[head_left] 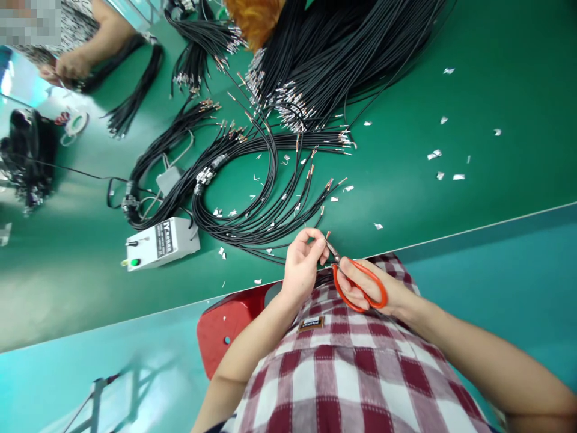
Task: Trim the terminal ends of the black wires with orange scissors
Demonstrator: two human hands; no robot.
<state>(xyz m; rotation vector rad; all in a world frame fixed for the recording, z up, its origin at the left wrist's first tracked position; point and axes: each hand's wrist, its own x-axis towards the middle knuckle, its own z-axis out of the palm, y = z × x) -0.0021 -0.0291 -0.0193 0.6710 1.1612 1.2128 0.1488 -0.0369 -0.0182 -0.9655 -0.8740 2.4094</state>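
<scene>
Over the table's near edge, my left hand pinches a thin black cable whose copper-coloured end shows just past the fingertips. My right hand is wrapped around the handles of red-handled scissors. The scissor blades point up and left, close to the cable end at my left fingers; whether they touch it I cannot tell. Just beyond my hands, a bundle of black cables curves across the table, several bare copper ends fanned toward me.
A white box with a green button stands left of the cables. Large black cable bundles lie at the back. White scraps dot the green table. A co-worker's hand is at far left. A red stool sits below the edge.
</scene>
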